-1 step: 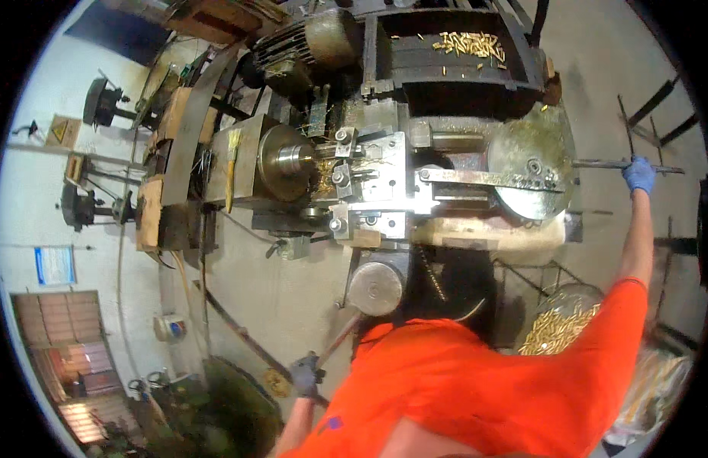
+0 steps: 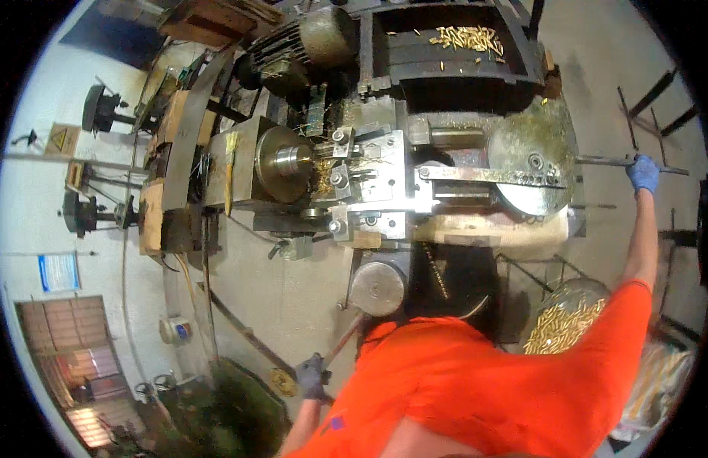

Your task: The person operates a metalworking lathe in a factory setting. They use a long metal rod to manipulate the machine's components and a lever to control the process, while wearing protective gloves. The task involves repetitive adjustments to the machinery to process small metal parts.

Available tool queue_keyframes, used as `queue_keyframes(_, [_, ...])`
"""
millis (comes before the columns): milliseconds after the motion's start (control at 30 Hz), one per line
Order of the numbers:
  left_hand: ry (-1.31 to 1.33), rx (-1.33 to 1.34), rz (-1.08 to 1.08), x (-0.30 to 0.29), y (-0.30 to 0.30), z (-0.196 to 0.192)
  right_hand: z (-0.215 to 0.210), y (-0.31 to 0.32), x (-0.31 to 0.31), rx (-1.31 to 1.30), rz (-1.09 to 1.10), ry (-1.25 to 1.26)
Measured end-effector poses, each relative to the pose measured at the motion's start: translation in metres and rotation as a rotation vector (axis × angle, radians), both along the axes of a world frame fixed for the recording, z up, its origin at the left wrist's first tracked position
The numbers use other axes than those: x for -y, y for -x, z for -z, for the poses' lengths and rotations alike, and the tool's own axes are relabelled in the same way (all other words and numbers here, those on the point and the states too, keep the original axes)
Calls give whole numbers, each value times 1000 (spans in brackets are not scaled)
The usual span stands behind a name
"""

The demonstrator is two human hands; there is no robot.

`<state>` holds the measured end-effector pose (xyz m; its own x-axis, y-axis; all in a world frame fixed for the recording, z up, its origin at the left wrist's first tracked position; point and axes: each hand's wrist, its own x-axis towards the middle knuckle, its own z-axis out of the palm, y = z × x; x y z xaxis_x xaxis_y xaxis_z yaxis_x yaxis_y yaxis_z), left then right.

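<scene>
Right hand (image 2: 644, 174), blue-gloved, was wrapped around a thin steel cross-handle (image 2: 598, 160). Left hand (image 2: 311, 375), grey-gloved, looked closed on the end of a lever (image 2: 344, 340) running up to a dull round steel disc (image 2: 377, 288). Left of the right hand: oily, scuffed round plate (image 2: 531, 145). Ahead of the left: bright flat slide plate (image 2: 392, 183), smooth stepped chuck (image 2: 283, 164), curly brass swarf between. Small shiny brass cylinders (image 2: 560, 328) were heaped in a round basin (image 2: 579, 291) bodyward of the right hand, more in a grimy dark tray (image 2: 407, 57) beyond both. Judged mid-run; couldn't tell which pile was done, which left.
</scene>
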<state>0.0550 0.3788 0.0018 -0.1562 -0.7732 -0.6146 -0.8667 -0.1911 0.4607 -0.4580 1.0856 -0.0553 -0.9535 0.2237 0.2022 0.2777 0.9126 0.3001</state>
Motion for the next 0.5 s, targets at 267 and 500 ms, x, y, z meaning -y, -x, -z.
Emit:
queue_keyframes(267, [-10, -196, -32, -8, 1, 7, 2, -51, -17, 32, 23, -16])
queue_keyframes(500, [-35, -167, -97, -15, -7, 8, 2, -63, -12, -8, 65, 14])
